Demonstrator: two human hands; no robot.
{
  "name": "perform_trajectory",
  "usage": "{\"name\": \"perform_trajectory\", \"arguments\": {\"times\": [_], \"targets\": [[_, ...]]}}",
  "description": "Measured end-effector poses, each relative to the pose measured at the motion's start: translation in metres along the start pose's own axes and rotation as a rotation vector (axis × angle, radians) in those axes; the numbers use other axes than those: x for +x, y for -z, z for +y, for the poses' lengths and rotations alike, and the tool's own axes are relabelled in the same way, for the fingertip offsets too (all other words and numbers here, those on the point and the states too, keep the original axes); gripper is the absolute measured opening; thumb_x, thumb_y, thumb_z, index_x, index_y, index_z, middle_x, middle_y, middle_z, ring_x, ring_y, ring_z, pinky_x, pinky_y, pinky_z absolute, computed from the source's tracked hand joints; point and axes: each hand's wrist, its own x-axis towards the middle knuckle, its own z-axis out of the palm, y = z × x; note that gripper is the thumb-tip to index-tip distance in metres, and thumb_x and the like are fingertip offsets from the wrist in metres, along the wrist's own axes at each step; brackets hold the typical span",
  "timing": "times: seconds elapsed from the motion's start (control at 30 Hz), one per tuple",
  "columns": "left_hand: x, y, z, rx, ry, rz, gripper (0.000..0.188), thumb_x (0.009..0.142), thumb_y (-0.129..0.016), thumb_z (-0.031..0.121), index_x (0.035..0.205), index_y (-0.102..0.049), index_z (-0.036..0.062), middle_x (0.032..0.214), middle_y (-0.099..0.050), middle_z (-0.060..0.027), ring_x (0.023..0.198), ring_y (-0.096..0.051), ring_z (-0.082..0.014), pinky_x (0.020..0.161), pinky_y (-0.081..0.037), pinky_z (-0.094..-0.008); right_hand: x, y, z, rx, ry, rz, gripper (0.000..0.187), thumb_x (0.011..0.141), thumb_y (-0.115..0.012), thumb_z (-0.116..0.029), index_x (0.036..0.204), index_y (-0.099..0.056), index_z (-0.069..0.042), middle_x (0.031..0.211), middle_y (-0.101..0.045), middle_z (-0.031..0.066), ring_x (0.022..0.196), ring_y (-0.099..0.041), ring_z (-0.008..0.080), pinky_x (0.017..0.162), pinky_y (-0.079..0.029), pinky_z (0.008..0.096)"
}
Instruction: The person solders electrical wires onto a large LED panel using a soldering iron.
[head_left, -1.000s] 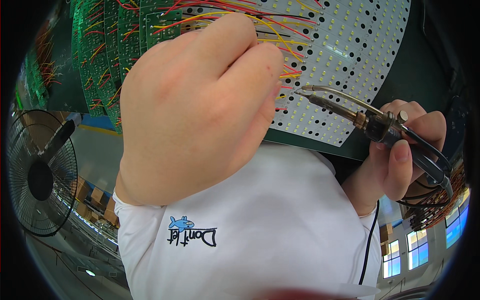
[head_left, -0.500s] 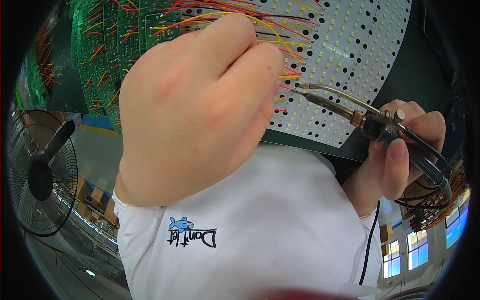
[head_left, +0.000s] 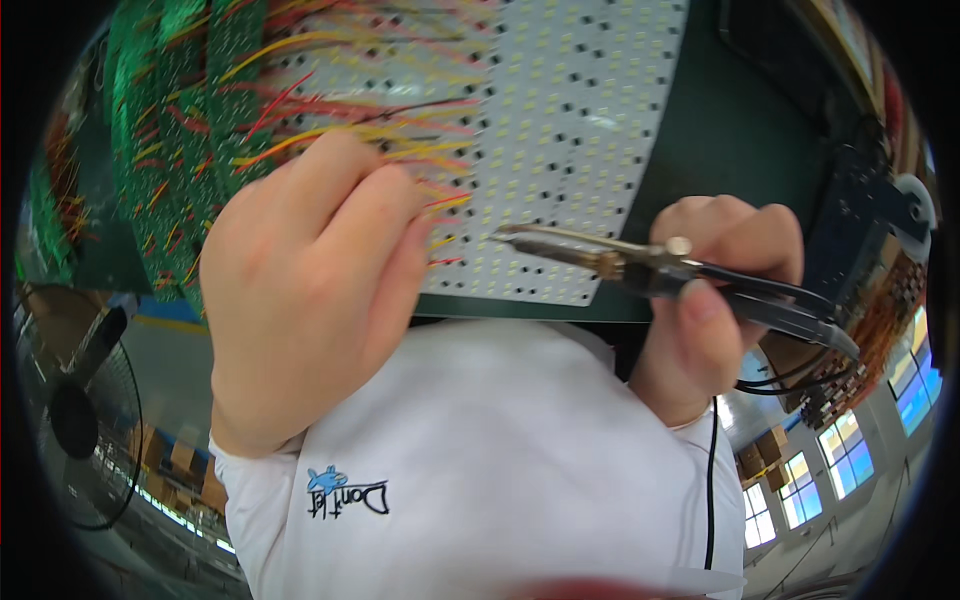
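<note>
My right hand (head_left: 714, 345) grips a soldering iron (head_left: 607, 264) with a thin curved metal feed tube along its top. The iron points left, its tip over the white LED panel (head_left: 560, 140), close to the ends of red and yellow wires (head_left: 445, 200). My left hand (head_left: 310, 265) is closed, back upward, over the panel's left part, with wires emerging beside its fingers. Its fingertips are hidden, so what they pinch cannot be seen. Green circuit boards (head_left: 180, 150) lie in overlapping rows at the left, joined to the panel by many wires.
A dark green work surface (head_left: 690, 130) lies beneath the panel. Black cables (head_left: 712, 480) run down from the iron past my right arm. A black fan (head_left: 75, 415) stands at the lower left. Bundled wires (head_left: 865, 350) hang at the right edge, beside a dark device (head_left: 850, 220).
The view has shifted, so panel and hands sit further left and look smaller. The iron's tip has come slightly away from the wire ends. Both hands keep their closed grip.
</note>
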Motion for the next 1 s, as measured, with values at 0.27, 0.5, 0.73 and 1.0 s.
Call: {"name": "perform_trajectory", "arguments": {"times": [0.27, 0.5, 0.73, 1.0], "targets": [[-0.012, 0.014, 0.020, 0.173, -0.073, 0.153, 0.019, 0.071, -0.073, 0.001, 0.087, -0.062, 0.0030, 0.087, -0.059, -0.0083, 0.076, -0.058, -0.0254, 0.066, -0.047, -0.0363, 0.003, 0.011, -0.005, -0.026, 0.008, 0.009, 0.018, 0.067, -0.065, -0.005, 0.071, -0.047, -0.004, 0.056, -0.048, 0.0013, 0.046, -0.040, 0.0080, 0.042, -0.028, 0.0247], [-0.061, 0.013, 0.012, 0.158, 0.556, 0.289, 0.013, 0.080, -0.071, 0.006, 0.087, -0.061, 0.0021, 0.083, -0.058, -0.0097, 0.078, -0.056, -0.0267, 0.069, -0.045, -0.0359, -0.005, 0.012, -0.007, 0.057, -0.026, 0.046, 0.019, 0.073, -0.067, -0.005, 0.076, -0.048, -0.004, 0.064, -0.051, 0.0036, 0.055, -0.043, 0.0092, 0.050, -0.032, 0.0251], [-0.078, 0.011, -0.010, 0.237, 0.351, 0.425, 0.023, 0.069, -0.078, 0.004, 0.086, -0.063, 0.0053, 0.088, -0.057, -0.0072, 0.084, -0.054, -0.0252, 0.073, -0.045, -0.0340, -0.004, 0.003, -0.003, 0.079, 0.110, 0.001, 0.017, 0.075, -0.054, -0.011, 0.081, -0.041, -0.003, 0.070, -0.047, 0.0103, 0.058, -0.039, 0.0132, 0.054, -0.031, 0.0270], [-0.066, 0.018, -0.025, 0.278, 0.136, 0.255, 0.028, 0.057, -0.081, 0.006, 0.082, -0.070, 0.0135, 0.090, -0.054, -0.0031, 0.087, -0.050, -0.0229, 0.072, -0.042, -0.0341, -0.009, 0.027, 0.006, 0.141, 0.040, 0.002, 0.014, 0.076, -0.053, -0.009, 0.081, -0.042, -0.002, 0.071, -0.042, 0.0097, 0.065, -0.038, 0.0171, 0.062, -0.032, 0.0307]]}}
